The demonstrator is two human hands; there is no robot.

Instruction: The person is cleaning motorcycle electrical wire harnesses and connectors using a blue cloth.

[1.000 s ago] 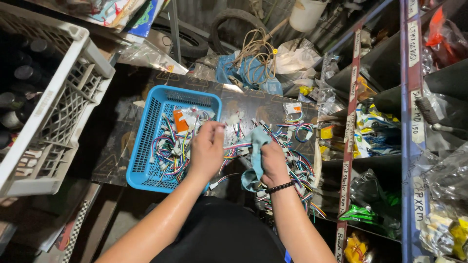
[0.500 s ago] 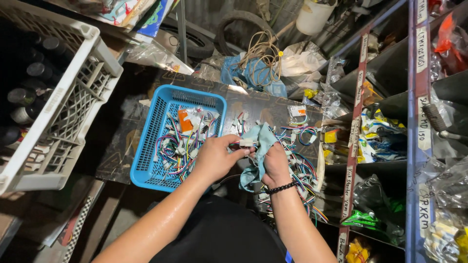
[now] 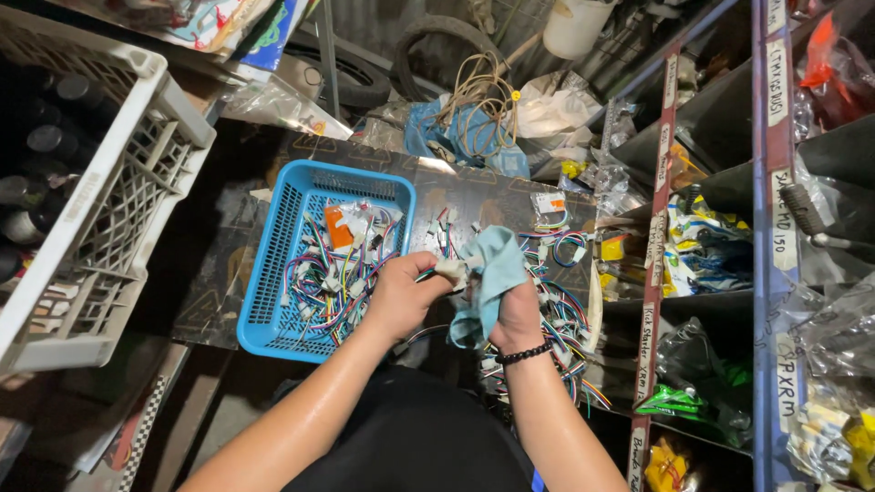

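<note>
My left hand pinches a small white connector with coloured wires trailing from it, just right of a blue plastic basket. My right hand grips a light blue cloth that touches the connector. The basket holds several tangled wire harnesses with white plugs and an orange part. More loose coloured wire harnesses lie on the dark board to the right of my hands.
A white plastic crate with dark bottles stands at the left. Metal shelving with labelled bins and bagged parts fills the right. Behind the board lie a blue bag, coiled cord, a tyre and a white bucket.
My left hand lifted off the wires near the basket and came up to meet my right hand, now holding a connector against the cloth. The cloth rose slightly.
</note>
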